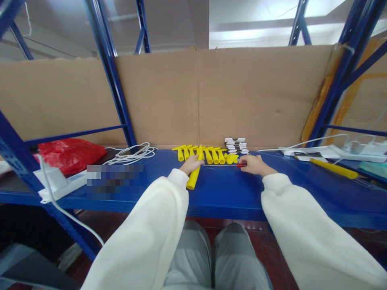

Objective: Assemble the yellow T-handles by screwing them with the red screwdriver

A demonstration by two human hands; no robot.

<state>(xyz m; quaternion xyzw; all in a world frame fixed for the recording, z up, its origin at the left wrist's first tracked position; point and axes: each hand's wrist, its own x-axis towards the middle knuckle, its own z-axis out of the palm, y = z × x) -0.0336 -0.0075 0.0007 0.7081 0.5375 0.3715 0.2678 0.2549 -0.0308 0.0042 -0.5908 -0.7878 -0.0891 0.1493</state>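
My left hand is closed around a yellow tube-shaped handle with a narrower top, held tilted over the blue shelf. My right hand grips a screwdriver with a red handle. Its thin shaft points left, and the tip ends close to the yellow handle; whether they touch I cannot tell. Behind my hands stands a row of several similar yellow handles. Small yellow pieces lie in a pile to their right, before a stack of white-and-black strips.
Cardboard walls the back of the blue shelf. At left are a coiled white cable, a power strip and a red plastic bag. A yellow rod-like piece lies at right near more white cables.
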